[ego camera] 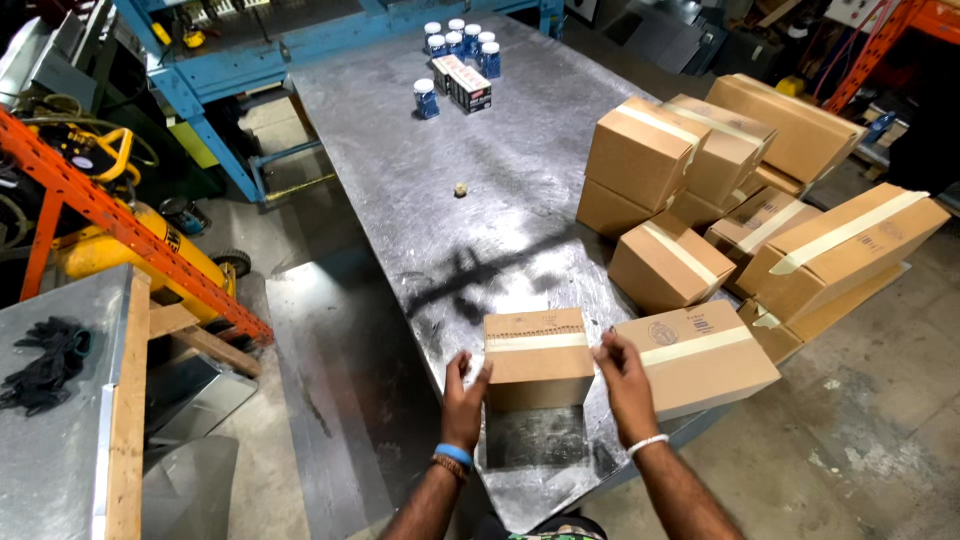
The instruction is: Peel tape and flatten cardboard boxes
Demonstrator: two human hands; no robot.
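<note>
Cardboard box [537,357] at the metal table's [500,170] near edge (tape strip on top) is gripped between my left hand [464,400] and right hand [625,390], mid-lift I judge; next needs steady, even squeeze.

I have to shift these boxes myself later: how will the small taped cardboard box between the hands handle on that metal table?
The cardboard box looks stiff: square edges, tape intact. The left hand and right hand grip its sides, so probably not heavy. On the smooth metal table it would likely slide, not roll.
</note>
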